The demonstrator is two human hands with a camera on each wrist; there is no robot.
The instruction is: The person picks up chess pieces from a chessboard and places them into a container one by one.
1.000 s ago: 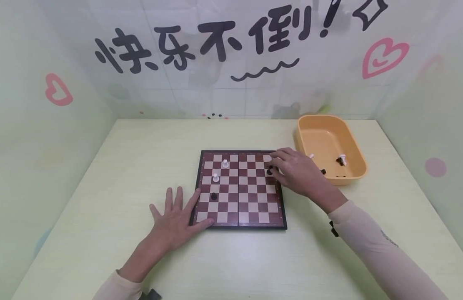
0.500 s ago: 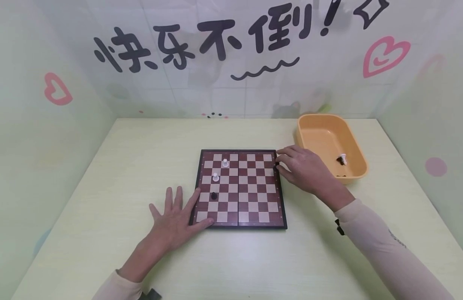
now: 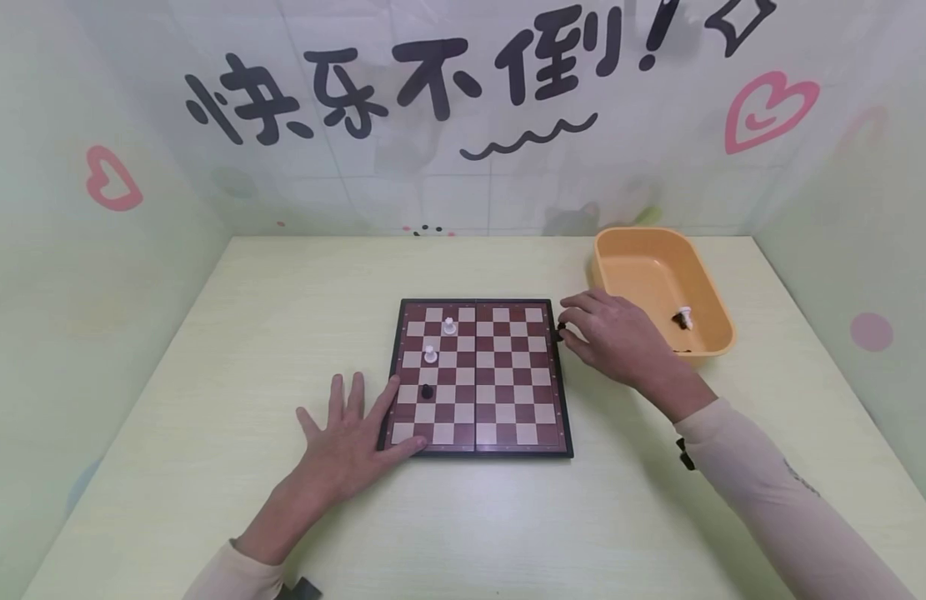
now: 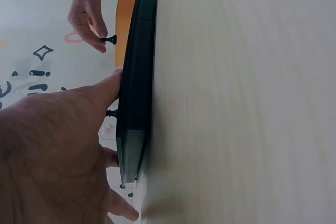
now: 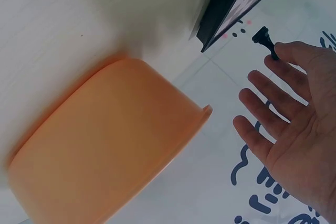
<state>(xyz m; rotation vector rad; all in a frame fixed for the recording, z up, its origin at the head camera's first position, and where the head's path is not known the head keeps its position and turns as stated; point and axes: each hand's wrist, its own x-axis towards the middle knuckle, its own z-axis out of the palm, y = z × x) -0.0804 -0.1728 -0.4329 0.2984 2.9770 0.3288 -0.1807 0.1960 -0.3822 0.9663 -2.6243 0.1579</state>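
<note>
The right hand (image 3: 616, 337) pinches a black chess piece (image 5: 266, 39) between thumb and index finger, with its other fingers clear of the piece. That piece is just outside the right edge of the board (image 3: 506, 377), near the far right corner; 1.0 s ago it is over the squares inside that edge, so hand and piece have shifted right. The left hand (image 3: 346, 446) lies spread and relaxed, grasping nothing, its thumb on the near edge and index finger at the left edge, same as before.

Toward the board's left edge stand 2 white pieces (image 3: 430, 355) and, closer to the near left corner, a dark pawn (image 3: 427, 391), all 3 unmoved. Near the far right corner of the table (image 3: 463, 525), an orange tub (image 5: 121, 135) contains some loose pieces (image 3: 683, 317).
</note>
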